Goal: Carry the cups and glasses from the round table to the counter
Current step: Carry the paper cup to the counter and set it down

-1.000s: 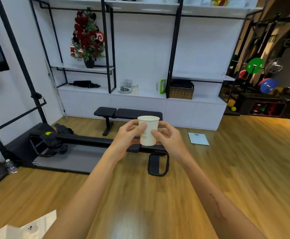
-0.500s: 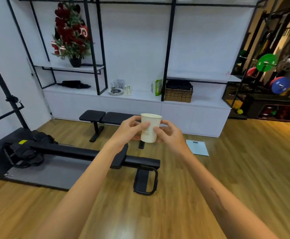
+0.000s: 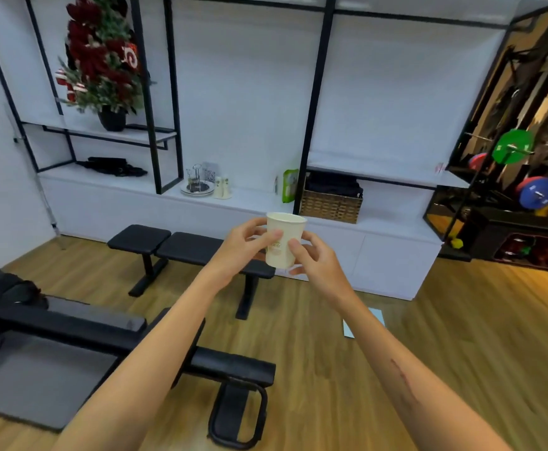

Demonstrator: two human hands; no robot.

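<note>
**Carrying Step: Paper Cup in Transit to the Counter**

My left hand [image 3: 240, 245] and right hand [image 3: 315, 258] hold one paper cup [image 3: 284, 239] between them at the centre of the frame. The fingers of each hand are curled round the cup's wall, thumbs on the near side. The cup is upright, mouth up, and touches nothing but my hands. I cannot tell whether it holds any liquid.

Below and left of the cup stands a black bench [image 3: 175, 245] on the wooden floor [image 3: 461, 353]. A long black exercise machine [image 3: 103, 330] lies across the lower left of the frame. Behind the bench, the white counter [image 3: 256, 198] runs across the middle of the frame. On it, left of centre, sit a round tray with glasses [image 3: 197, 185] and two small white bottles [image 3: 223, 188]; a green packet [image 3: 289, 185] and a wicker basket [image 3: 329, 206] stand further right. The round table is not in view.

Step in hand, as I judge it: transport, with the counter well apart from the cup. The next move calls for walking round the bench, keeping the cup level, then lowering it onto a bare part of the counter, probably near the tray, and releasing only once its base rests flat.
</note>
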